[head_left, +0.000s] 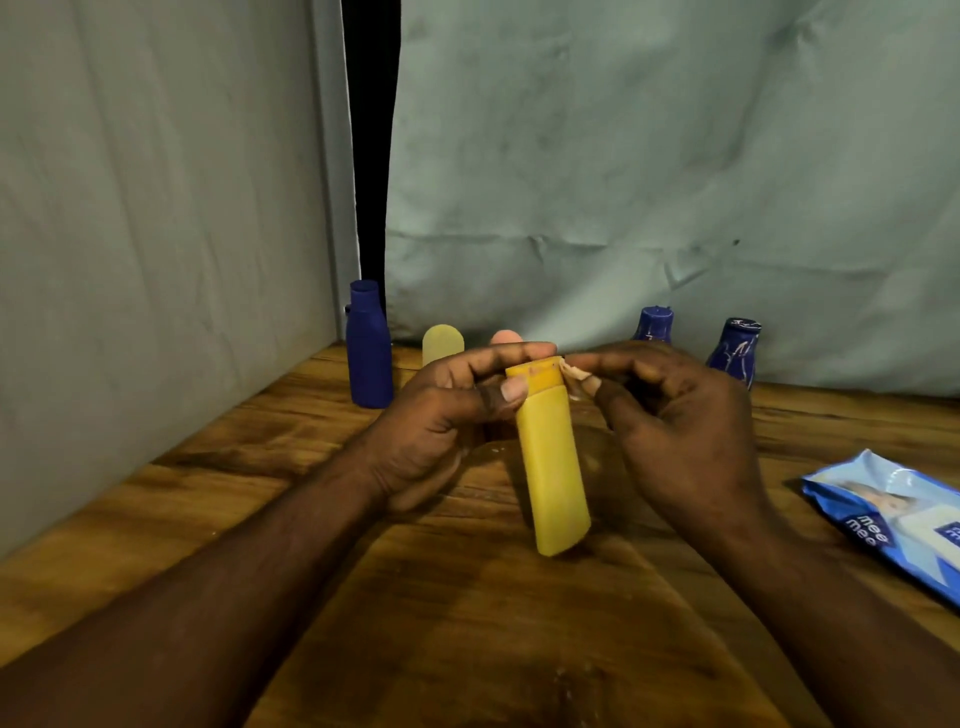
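Observation:
A yellow plastic bottle is held tilted above the wooden table, cap end up and away from me. My left hand grips its cap end between thumb and fingers. My right hand pinches a small pale scrap, perhaps a wipe, against the right side of the cap. The bottle's base hangs free near the table.
A dark blue bottle stands at the back left. A pale yellow bottle and a pinkish one peek out behind my hands. Two blue bottles stand back right. A blue wipes pack lies right. Grey cloth walls surround the table.

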